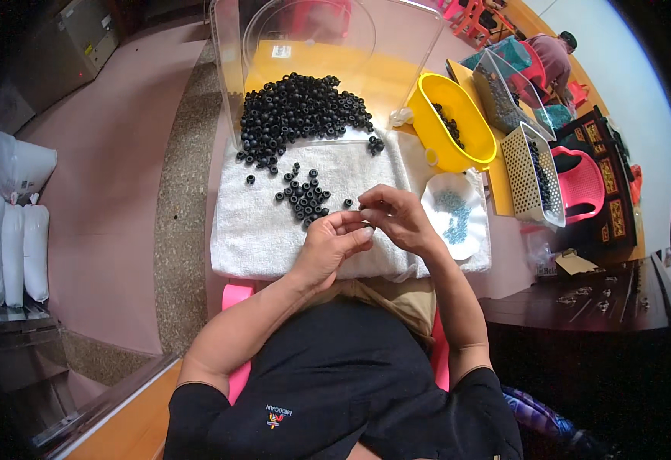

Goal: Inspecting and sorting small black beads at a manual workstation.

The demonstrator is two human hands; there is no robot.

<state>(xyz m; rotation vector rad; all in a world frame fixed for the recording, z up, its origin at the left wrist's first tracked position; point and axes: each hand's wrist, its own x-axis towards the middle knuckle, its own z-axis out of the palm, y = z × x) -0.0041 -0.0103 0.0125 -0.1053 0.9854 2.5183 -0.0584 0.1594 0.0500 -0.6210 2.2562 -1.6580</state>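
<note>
My left hand (334, 241) and my right hand (397, 217) meet above the front of a white towel (255, 230). The fingers of both are pinched together, their tips almost touching; what they hold is too small and covered to make out. Just beyond my fingertips lies a single round black part (347, 203) with a hole in it. To its left is a loose group of the same black parts (302, 198). Farther back a big heap of them (297, 115) spills from a tipped clear plastic bin (404, 46). Beside my right hand, a white dish (469, 247) holds tiny bluish pieces (453, 215).
A yellow basin (431, 126) with some black parts stands at the back right. Past it are a beige perforated basket (521, 165), a clear bin (496, 103) and a pink chair (580, 184). Another person (554, 57) sits farther off. White sacks (13, 245) stand at the far left.
</note>
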